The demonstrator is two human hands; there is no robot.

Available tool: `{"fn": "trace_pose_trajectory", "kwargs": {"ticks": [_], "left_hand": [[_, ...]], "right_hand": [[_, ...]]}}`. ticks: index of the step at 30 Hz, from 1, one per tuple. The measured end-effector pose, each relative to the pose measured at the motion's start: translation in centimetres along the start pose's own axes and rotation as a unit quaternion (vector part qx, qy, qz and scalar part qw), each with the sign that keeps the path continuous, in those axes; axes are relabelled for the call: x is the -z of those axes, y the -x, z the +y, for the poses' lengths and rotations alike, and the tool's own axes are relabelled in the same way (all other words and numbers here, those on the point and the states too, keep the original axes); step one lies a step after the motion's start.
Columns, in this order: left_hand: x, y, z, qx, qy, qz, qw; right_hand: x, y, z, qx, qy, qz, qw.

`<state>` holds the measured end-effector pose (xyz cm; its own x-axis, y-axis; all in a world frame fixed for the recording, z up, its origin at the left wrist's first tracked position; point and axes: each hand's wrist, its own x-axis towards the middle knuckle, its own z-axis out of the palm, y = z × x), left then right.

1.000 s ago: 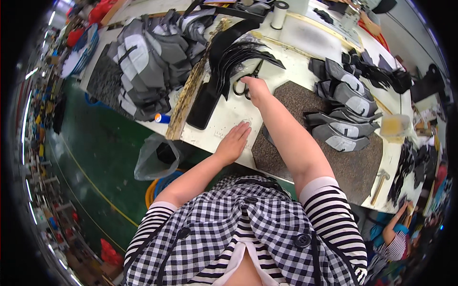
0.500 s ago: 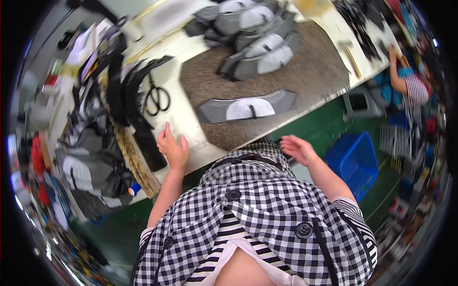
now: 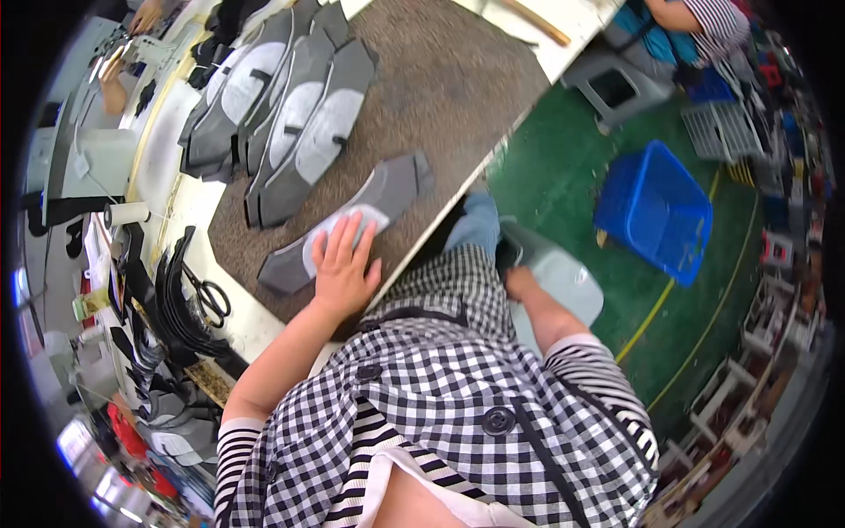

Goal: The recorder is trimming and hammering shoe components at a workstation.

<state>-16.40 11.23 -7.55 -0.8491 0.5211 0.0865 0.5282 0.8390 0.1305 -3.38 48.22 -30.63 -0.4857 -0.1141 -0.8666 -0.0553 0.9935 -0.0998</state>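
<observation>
My left hand [image 3: 348, 268] lies flat on a dark grey fabric panel [image 3: 396, 183], fingers spread over its light grey middle patch. This panel rests by itself on a brown mat [image 3: 440, 79] near the table's front edge. Beyond it is a pile of similar grey panels [image 3: 308, 123], overlapping each other, with small black tabs on their patches. Below the table edge, my right hand [image 3: 521, 283] is down at a pale grey stool [image 3: 568, 282] beside my leg. Its fingers are mostly hidden, so whether it grips the stool cannot be made out.
Black-handled scissors [image 3: 209, 299] and curved black strips [image 3: 172, 286] lie left of the mat. A white thread spool [image 3: 128, 214] stands behind them. A blue bin [image 3: 656, 211] and another grey stool [image 3: 612, 88] are on the green floor. Co-workers sit at far right [image 3: 709, 31] and far left.
My view has turned to the right. My left hand has come from above the bare tabletop onto the single panel. My right hand has lowered from mid-air to the stool.
</observation>
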Motion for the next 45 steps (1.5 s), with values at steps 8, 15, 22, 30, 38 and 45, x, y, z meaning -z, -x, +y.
{"fn": "trace_pose_trajectory", "kwargs": {"ticks": [8, 15, 22, 30, 38, 45], "left_hand": [[0.2, -1.2, -0.2, -0.04, -0.005, -0.061, 0.997], [0.0, -1.3, -1.1, -0.022, -0.012, -0.031, 0.999], [0.0, -1.5, -0.1, -0.023, -0.031, -0.04, 0.998], [-0.1, -0.1, -0.3, -0.022, 0.029, -0.023, 0.999], [0.5, -3.4, 1.5, 0.068, -0.035, 0.012, 0.997], [0.5, -14.9, 7.9, 0.154, -0.029, 0.051, 0.986]], "right_hand": [[8.1, -15.2, -2.7, 0.212, -0.168, 0.104, 0.957], [15.2, -25.6, -9.9, 0.369, -0.151, 0.088, 0.913], [23.6, -27.6, -9.4, 0.432, -0.074, 0.095, 0.894], [32.1, -24.5, 4.2, 0.372, 0.015, 0.123, 0.92], [30.9, -13.6, 16.3, 0.279, -0.02, 0.138, 0.95], [47.6, 7.4, 13.2, 0.304, -0.357, 0.064, 0.881]]}}
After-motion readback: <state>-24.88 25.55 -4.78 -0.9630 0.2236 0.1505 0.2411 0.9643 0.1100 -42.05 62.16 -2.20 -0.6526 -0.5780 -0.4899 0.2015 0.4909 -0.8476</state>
